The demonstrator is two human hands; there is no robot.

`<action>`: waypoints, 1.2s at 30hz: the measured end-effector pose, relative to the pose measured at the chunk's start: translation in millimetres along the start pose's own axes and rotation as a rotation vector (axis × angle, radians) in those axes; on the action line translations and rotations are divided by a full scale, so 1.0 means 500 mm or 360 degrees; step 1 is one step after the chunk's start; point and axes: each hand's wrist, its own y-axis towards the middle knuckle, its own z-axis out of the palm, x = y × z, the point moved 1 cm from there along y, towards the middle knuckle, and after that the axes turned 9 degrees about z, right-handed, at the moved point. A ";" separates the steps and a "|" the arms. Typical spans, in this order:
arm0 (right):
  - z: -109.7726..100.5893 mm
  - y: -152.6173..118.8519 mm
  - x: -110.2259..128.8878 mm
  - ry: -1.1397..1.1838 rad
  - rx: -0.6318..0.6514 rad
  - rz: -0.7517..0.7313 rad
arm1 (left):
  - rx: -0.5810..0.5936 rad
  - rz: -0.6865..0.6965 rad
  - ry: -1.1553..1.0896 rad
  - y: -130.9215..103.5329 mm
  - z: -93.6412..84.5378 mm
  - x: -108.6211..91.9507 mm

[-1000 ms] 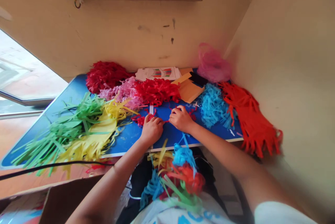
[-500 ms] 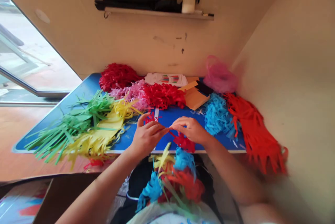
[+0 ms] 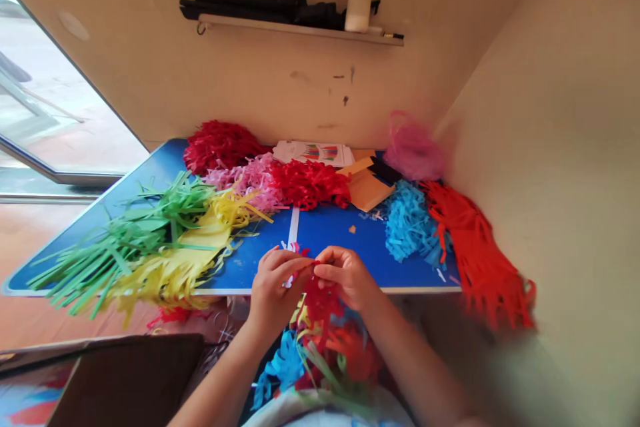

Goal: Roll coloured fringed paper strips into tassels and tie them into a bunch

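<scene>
My left hand (image 3: 280,280) and my right hand (image 3: 347,275) meet at the front edge of the blue table (image 3: 260,260). Both have their fingertips pinched on a piece of red fringed paper (image 3: 323,304), which hangs down between them. Below, over my lap, lies a bunch of fringed paper in blue (image 3: 286,360), yellow, orange and green. Small pink and white scraps show beside the fingers of my left hand.
Green strips (image 3: 125,237) and yellow fringe (image 3: 185,264) lie left. Dark red (image 3: 220,146), pink and red (image 3: 313,184) piles are at the back; blue (image 3: 410,220) and orange-red fringe (image 3: 480,254) lie right. A cardboard box (image 3: 130,380) stands lower left. A bottle (image 3: 359,0) stands on the shelf.
Both hands have moved down and closer to me, now at the table's front edge. The red piece hangs below the fingertips between the hands. The view has shifted slightly.
</scene>
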 end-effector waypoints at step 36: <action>-0.039 -0.027 0.005 -0.1125 -0.0340 -0.0431 | 0.0071 -0.0770 -0.0515 -0.045 0.028 0.004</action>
